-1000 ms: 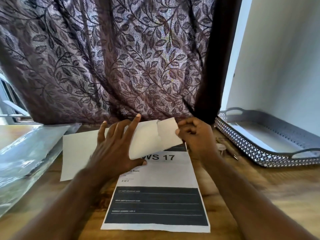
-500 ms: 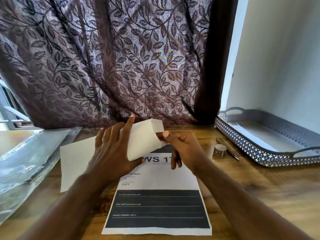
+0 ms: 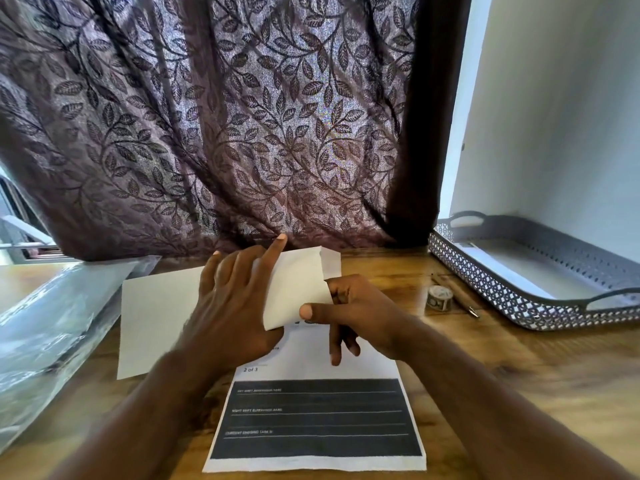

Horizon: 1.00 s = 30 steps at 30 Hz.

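A white envelope (image 3: 298,282) with its flap open at the right end is lifted off the wooden table (image 3: 526,382) in the middle of the view. My left hand (image 3: 235,306) grips it from the left, fingers spread over its top and thumb underneath. My right hand (image 3: 367,317) pinches its right end, with the thumb lying along the lower edge and the other fingers hanging down. Beneath both hands lies a printed sheet (image 3: 318,420) with a dark block of lines. A blank white sheet (image 3: 156,317) lies to the left of it, partly under my left hand.
A grey perforated tray (image 3: 502,292) stands at the right against the wall. A small roll of tape (image 3: 439,297) and a pen (image 3: 462,299) lie just left of it. Clear plastic sleeves (image 3: 52,323) cover the table's left side. A leaf-patterned curtain (image 3: 225,133) hangs behind.
My right hand has moved left onto the envelope's right end, its thumb now along the lower edge. The envelope has turned more upright. My left hand keeps its hold.
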Each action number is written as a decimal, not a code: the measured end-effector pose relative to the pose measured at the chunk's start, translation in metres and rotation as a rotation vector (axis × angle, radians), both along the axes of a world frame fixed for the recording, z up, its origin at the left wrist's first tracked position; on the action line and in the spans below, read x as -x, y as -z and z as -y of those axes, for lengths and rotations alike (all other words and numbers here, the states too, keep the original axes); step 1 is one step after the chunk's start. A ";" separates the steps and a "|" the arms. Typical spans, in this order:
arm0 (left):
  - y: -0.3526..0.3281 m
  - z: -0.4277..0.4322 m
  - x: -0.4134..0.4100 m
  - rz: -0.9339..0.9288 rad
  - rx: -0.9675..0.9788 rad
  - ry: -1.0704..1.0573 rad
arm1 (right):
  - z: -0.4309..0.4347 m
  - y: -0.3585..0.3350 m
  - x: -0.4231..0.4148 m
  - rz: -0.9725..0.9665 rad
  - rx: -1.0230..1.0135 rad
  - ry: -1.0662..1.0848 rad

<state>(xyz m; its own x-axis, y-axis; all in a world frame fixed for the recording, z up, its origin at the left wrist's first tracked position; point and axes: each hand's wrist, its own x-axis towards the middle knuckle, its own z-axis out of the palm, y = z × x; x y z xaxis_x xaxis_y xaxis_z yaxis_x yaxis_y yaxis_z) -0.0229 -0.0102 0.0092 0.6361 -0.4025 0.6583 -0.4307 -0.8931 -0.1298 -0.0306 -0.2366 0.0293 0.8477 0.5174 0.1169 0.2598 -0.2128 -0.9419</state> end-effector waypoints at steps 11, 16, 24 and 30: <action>-0.002 0.000 0.001 -0.024 0.004 -0.010 | -0.003 0.000 0.000 -0.076 0.054 -0.034; -0.004 -0.002 0.001 -0.049 0.052 -0.085 | 0.006 -0.010 -0.001 0.075 -0.221 0.186; -0.002 0.001 -0.001 -0.065 0.041 -0.091 | -0.008 -0.001 -0.007 -0.123 -0.442 0.376; 0.001 0.000 -0.004 -0.176 0.042 -0.082 | -0.018 0.011 -0.011 0.003 -0.337 0.473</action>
<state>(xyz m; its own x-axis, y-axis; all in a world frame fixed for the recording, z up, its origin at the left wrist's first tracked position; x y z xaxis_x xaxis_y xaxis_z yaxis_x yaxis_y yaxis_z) -0.0193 -0.0097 0.0080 0.7726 -0.3188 0.5491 -0.3690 -0.9292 -0.0203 -0.0195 -0.2187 0.0183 0.9770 0.0157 0.2127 0.2126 0.0053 -0.9771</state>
